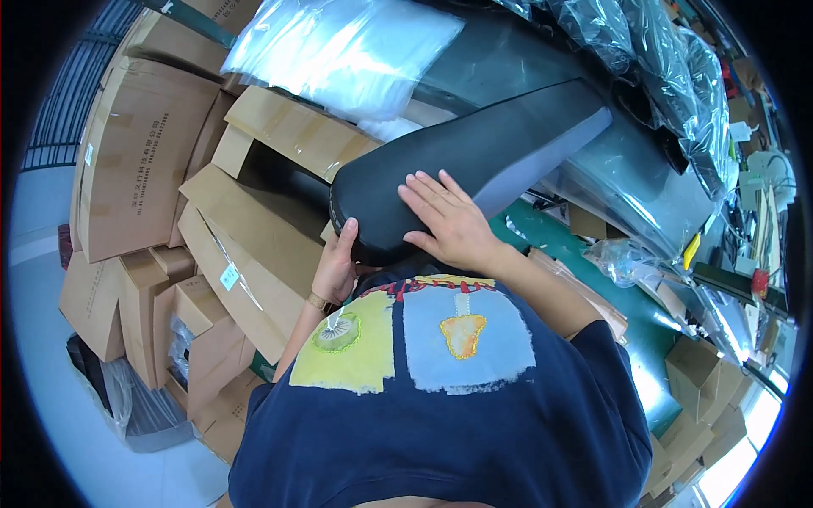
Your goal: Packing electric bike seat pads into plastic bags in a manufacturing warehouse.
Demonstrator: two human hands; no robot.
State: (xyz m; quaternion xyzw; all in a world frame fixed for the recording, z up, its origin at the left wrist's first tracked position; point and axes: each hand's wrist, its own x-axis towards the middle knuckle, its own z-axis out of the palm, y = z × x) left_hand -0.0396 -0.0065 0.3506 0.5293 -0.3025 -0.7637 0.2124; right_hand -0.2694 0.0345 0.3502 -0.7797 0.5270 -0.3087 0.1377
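Observation:
A long black padded motorcycle seat (406,161) with a grey side panel lies tilted in front of me, its near end close to my body. At its near left corner my left hand (336,269) grips the edge, thumb up along the rim and the other fingers mostly hidden beneath. My right hand (453,222) rests flat on the seat's top, fingers stretched out and holding nothing. Just left of the seat, an open cardboard box (254,245) shows a dark inside, which the seat's near end partly overlaps.
Clear plastic bags (339,51) lie beyond the seat. Several plastic-wrapped black pieces (669,76) are piled at the far right. Stacked cartons (140,161) crowd the left, and a wrapped dark item (140,406) sits on the floor. Under everything runs a green tabletop (542,229); more cartons (703,372) stand right.

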